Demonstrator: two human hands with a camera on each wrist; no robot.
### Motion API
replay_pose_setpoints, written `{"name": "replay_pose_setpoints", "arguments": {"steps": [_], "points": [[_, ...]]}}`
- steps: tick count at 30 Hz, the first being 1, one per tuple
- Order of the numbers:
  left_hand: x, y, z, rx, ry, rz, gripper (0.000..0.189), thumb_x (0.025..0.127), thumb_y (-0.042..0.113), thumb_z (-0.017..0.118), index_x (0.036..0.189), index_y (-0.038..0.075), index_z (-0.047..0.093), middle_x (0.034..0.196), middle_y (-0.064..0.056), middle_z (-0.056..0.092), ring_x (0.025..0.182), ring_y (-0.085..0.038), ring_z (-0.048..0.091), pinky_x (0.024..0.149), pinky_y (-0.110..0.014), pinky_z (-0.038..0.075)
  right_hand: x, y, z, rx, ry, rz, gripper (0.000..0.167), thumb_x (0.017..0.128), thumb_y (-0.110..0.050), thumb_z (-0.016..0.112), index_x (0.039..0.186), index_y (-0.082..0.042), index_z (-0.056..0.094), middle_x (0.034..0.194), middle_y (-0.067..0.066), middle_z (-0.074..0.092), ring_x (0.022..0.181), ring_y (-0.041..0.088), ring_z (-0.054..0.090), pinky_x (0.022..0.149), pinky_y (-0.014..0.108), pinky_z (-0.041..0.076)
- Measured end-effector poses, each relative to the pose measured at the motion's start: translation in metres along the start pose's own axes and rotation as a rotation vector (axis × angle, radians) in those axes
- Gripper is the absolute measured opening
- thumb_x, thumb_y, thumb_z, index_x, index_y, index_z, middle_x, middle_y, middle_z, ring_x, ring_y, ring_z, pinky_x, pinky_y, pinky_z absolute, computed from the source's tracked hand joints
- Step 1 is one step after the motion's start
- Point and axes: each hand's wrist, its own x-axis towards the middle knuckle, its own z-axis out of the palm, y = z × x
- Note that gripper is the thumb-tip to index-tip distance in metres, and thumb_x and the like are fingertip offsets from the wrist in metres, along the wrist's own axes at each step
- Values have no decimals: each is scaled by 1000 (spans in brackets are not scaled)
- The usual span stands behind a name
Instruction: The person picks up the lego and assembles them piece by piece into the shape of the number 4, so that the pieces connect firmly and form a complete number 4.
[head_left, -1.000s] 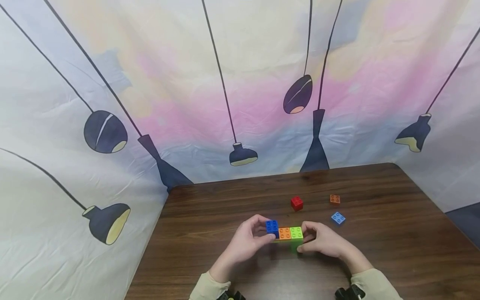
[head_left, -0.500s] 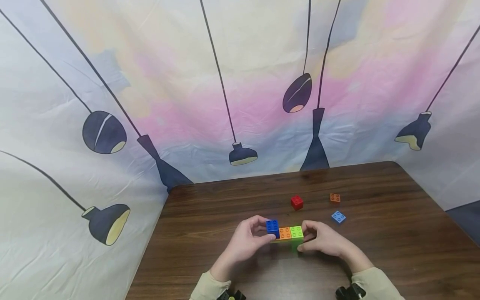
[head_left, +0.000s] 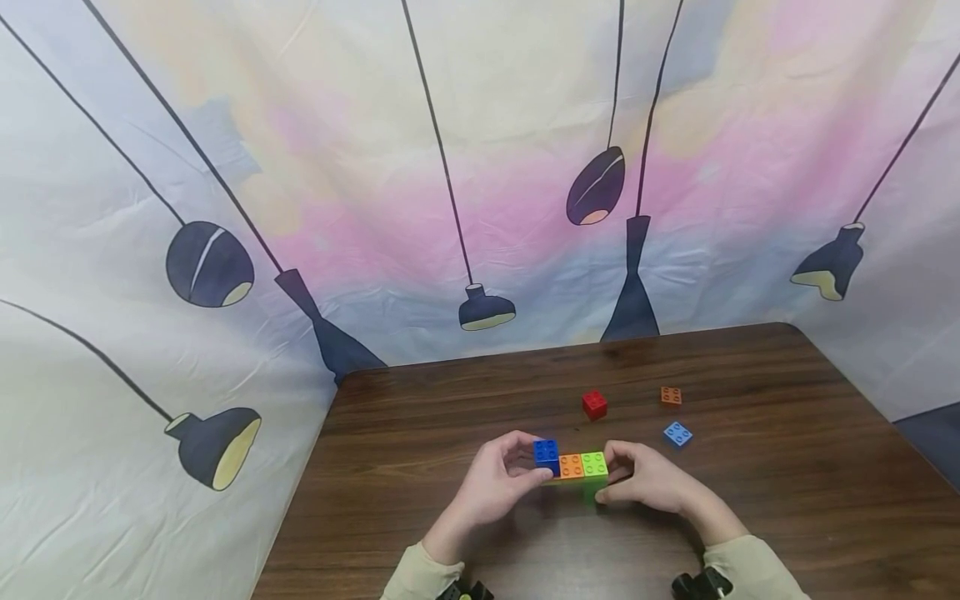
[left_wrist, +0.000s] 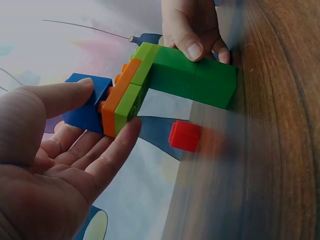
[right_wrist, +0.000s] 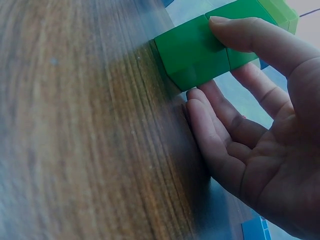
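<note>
The left hand point(head_left: 491, 483) is partly closed, its thumb and fingers pinching the blue block point(head_left: 546, 452) from both sides. In the left wrist view one fingertip of that hand also reaches the edge of the light green layer point(left_wrist: 146, 66) underneath. The blue block sits on the left end of the orange layer point(left_wrist: 120, 96), with orange studs visible in the narrow gap between them, and the orange layer lies on the light green one.

That stack runs across from the left hand to the right hand point(head_left: 651, 479), where its right end rests on the green column point(left_wrist: 192, 77), made of two blocks. The right hand is half curled, thumb against the near face of the column and fingers at its far side, so the column lies within its grip. The column's foot is down by the table point(head_left: 382, 479); whether it touches is hard to tell.

Beyond the hands, on the table, are a red block point(head_left: 595, 406) just behind the joined blocks, and to its right an orange brick point(head_left: 671, 396) and a light blue brick point(head_left: 678, 434), apart from each other
</note>
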Motion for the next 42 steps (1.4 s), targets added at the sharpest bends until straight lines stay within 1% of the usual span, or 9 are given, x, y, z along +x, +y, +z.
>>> {"name": "replay_pose_setpoints", "arguments": {"steps": [3, 7, 13, 22, 27, 30, 33, 38, 42], "points": [[0, -2, 1, -22, -6, -5, 33, 97, 7, 81, 126, -1, 67, 119, -9, 73, 96, -22, 78, 82, -30, 63, 0, 0, 0, -1, 1, 0, 37, 84, -17, 91, 103, -10, 61, 107, 5, 72, 102, 24, 70, 92, 46, 57], [0, -6, 1, -35, -8, 9, 32, 98, 9, 80, 126, 0, 67, 121, -10, 74, 94, -20, 78, 82, -30, 63, 0, 0, 0, -3, 4, 0, 37, 83, -17, 91, 102, -10, 61, 107, 5, 72, 102, 23, 70, 91, 46, 57], [2, -8, 5, -40, 9, 30, 29, 96, 3, 80, 123, 0, 68, 122, -11, 72, 94, -20, 77, 83, -30, 63, 0, 0, 0, -4, 9, -8, 37, 83, -17, 92, 102, -10, 61, 107, 6, 72, 102, 24, 70, 91, 46, 57], [2, -7, 6, -59, 42, -18, 26, 94, -3, 80, 117, -3, 69, 120, -13, 74, 94, -25, 78, 83, -30, 63, 1, 2, 0, -4, 11, -12, 37, 83, -17, 92, 102, -10, 61, 108, 5, 72, 102, 24, 71, 90, 46, 58], [2, -10, 8, -45, 61, -29, 26, 94, 1, 82, 116, -4, 70, 114, -12, 75, 94, -25, 78, 83, -32, 63, 0, 2, 0, 12, 4, -10, 37, 84, -16, 92, 102, -10, 60, 109, 5, 72, 102, 24, 72, 89, 44, 58], [1, -9, 12, -40, 52, -22, 27, 95, 3, 81, 118, -2, 70, 114, -10, 74, 94, -23, 78, 83, -31, 63, 1, 2, 1, 8, -1, -12, 37, 84, -17, 92, 105, -10, 61, 110, 4, 72, 102, 24, 70, 88, 44, 57], [1, -7, 14, -47, 31, -4, 28, 96, 4, 80, 122, -1, 69, 118, -10, 72, 94, -23, 78, 84, -30, 62, 2, 3, 1, -9, -4, -11, 38, 84, -19, 92, 107, -11, 63, 111, 2, 72, 102, 23, 68, 88, 43, 54], [2, -8, 7, -26, 26, 19, 28, 98, 5, 78, 124, 1, 69, 119, -9, 70, 93, -19, 77, 83, -29, 62, 3, 3, 1, -20, 1, -11, 38, 83, -20, 92, 103, -11, 61, 108, 3, 73, 101, 22, 71, 88, 43, 57], [3, -10, 6, -25, 16, 38, 28, 98, 5, 78, 124, 1, 68, 120, -11, 70, 92, -19, 77, 83, -30, 62, 2, 2, 0, -20, 10, -16, 38, 82, -18, 92, 102, -10, 60, 109, 4, 73, 101, 22, 71, 90, 46, 58]]}}
